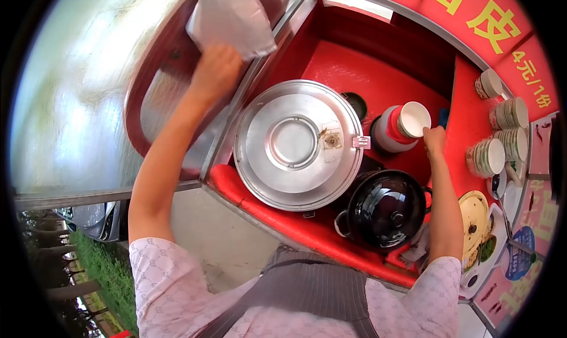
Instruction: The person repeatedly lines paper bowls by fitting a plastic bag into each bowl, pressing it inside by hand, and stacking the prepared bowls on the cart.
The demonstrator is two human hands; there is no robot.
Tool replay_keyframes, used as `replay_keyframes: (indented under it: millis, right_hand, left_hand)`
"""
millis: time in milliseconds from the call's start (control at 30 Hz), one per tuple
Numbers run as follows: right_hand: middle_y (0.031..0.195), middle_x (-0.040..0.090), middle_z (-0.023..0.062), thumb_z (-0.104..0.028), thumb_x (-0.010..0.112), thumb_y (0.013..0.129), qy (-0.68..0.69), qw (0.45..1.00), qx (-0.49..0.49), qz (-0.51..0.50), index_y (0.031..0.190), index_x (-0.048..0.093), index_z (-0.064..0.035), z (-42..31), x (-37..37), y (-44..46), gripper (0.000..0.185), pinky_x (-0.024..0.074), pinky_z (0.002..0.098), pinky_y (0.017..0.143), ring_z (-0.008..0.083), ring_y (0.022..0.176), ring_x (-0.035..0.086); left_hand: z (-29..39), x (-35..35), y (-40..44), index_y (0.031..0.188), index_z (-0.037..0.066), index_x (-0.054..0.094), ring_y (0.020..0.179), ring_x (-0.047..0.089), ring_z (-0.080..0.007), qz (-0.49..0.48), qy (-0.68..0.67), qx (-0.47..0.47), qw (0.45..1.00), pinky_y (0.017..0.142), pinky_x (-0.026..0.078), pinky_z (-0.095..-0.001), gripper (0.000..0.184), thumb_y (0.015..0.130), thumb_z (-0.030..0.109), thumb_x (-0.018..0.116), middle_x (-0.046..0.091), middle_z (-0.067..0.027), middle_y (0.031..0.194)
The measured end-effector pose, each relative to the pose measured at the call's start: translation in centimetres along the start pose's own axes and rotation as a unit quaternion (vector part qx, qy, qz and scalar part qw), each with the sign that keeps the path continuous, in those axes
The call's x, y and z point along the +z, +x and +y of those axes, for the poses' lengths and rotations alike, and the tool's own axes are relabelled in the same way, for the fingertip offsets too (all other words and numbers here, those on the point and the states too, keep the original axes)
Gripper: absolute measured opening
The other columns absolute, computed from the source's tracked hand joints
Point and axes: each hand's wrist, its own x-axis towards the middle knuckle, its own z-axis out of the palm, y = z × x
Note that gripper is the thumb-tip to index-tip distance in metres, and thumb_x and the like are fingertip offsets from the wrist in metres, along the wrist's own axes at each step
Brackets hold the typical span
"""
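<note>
Filmy, crinkled plastic (pixel 231 20) is grasped by the left hand (pixel 218 69). A round, smooth-walled bowl (pixel 414 120) is pinched by the right hand (pixel 435 139).

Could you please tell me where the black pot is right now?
In the head view, the black pot sits lower right of centre, between the large silver lid and the person's right forearm.

1. Viewpoint: the single camera sat on the person's head and looked forward and steeply down over the red counter (pixel 360 72).
2. Range: close; the striped apron (pixel 319 291) lay nearest, with the left hand (pixel 217 69) and right hand (pixel 434 140) farther out.
3. Field: wide, rounded and black-cornered, bowing straight edges between the greenery (pixel 97 273), lower left, and the red sign (pixel 472 10), upper right.
</note>
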Motion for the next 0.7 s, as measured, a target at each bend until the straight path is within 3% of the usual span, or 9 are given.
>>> replay_keyframes:
  millis: [167,267,300,333,433,533,567,633,700]
  right_hand:
    - [0.082,0.067,0.0345,-0.019,0.061,0.075,-0.053,0.998,-0.035,-0.011,0.081,0.067,0.0140,-0.9,-0.7,-0.3,0.034,0.0550,0.0491,0.070,0.0429,0.079,0.071]
    - [0.054,0.060,0.0180,-0.018,0.060,0.078,-0.010,0.997,-0.073,0.006,0.068,0.063,0.0087,-2.3,-2.1,-1.6,0.029,0.0482,0.0441,0.045,0.0303,0.043,0.060]
    - [0.082,0.064,0.0373,-0.021,0.059,0.079,-0.049,0.992,-0.118,0.020,0.078,0.063,0.0139,-2.4,-2.5,-1.4,0.036,0.0519,0.0525,0.077,0.0492,0.082,0.067]
    - [0.082,0.063,0.0354,-0.025,0.057,0.085,-0.045,0.972,-0.202,0.109,0.080,0.062,0.0110,-4.3,-3.9,-3.9,0.037,0.0497,0.0533,0.076,0.0488,0.082,0.065]
    - [0.080,0.063,0.0292,-0.028,0.057,0.091,0.042,0.973,-0.225,0.009,0.082,0.062,0.0044,-10.6,-7.6,-12.2,0.034,0.0469,0.0507,0.068,0.0458,0.078,0.064]
    - [0.064,0.062,0.0139,-0.024,0.059,0.093,0.196,0.952,-0.139,-0.192,0.078,0.062,0.0067,-13.6,-5.8,-20.2,0.034,0.0477,0.0378,0.054,0.0192,0.057,0.062]
    - [0.063,0.062,0.0120,-0.025,0.059,0.094,0.193,0.944,-0.149,-0.222,0.075,0.063,0.0055,-14.8,-5.0,-22.7,0.036,0.0480,0.0350,0.053,0.0170,0.055,0.061]
    - [0.063,0.062,0.0059,-0.033,0.061,0.098,0.199,0.930,-0.153,-0.269,0.079,0.066,0.0013,-14.2,-1.5,-25.5,0.039,0.0487,0.0274,0.048,0.0127,0.051,0.059]
    - [0.078,0.068,0.0071,-0.040,0.062,0.098,0.210,0.908,-0.109,-0.347,0.089,0.069,0.0023,-14.4,-1.3,-27.9,0.043,0.0525,0.0264,0.060,0.0131,0.066,0.065]
  left_hand:
    - [11.9,-0.5,-5.8,0.081,0.009,0.056,0.079,0.050,-0.0266,-0.070,-0.180,0.035,0.981,0.072,0.038,-0.0397,0.009,0.081,0.016,0.060,0.049,-0.0081,0.080]
    - [19.8,-4.2,-8.5,0.083,0.007,0.057,0.084,0.052,-0.0272,-0.114,-0.309,-0.028,0.944,0.076,0.040,-0.0399,0.009,0.084,0.015,0.062,0.053,-0.0091,0.084]
    - [21.8,-5.8,-9.0,0.083,0.007,0.056,0.088,0.054,-0.0276,-0.131,-0.367,-0.058,0.919,0.080,0.041,-0.0397,0.010,0.086,0.015,0.062,0.055,-0.0103,0.087]
    - [23.5,-7.5,-9.1,0.086,0.006,0.056,0.092,0.054,-0.0293,-0.101,-0.431,-0.086,0.892,0.082,0.042,-0.0404,0.010,0.087,0.014,0.061,0.056,-0.0118,0.093]
    - [26.5,-10.9,-11.3,0.090,0.004,0.057,0.109,0.055,-0.0270,-0.102,-0.575,-0.155,0.797,0.092,0.043,-0.0386,0.012,0.095,0.015,0.058,0.059,-0.0132,0.118]
    - [28.3,-11.0,-14.0,0.095,0.003,0.059,0.107,0.061,-0.0201,-0.093,-0.857,-0.420,0.285,0.094,0.048,-0.0387,0.018,0.098,0.021,0.059,0.062,-0.0116,0.131]
    - [28.3,-11.5,-13.6,0.095,0.003,0.059,0.107,0.061,-0.0201,-0.096,-0.859,-0.420,0.278,0.094,0.048,-0.0387,0.018,0.098,0.021,0.059,0.062,-0.0116,0.131]
    - [27.4,-12.6,-12.3,0.110,-0.003,0.061,0.103,0.066,-0.0230,-0.012,-0.882,-0.451,0.136,0.095,0.052,-0.0381,0.028,0.096,0.022,0.063,0.066,-0.0163,0.123]
    - [26.7,-12.7,-13.0,0.121,-0.008,0.058,0.105,0.067,-0.0241,-0.011,-0.889,-0.446,0.105,0.095,0.054,-0.0376,0.042,0.095,0.023,0.065,0.067,-0.0179,0.119]
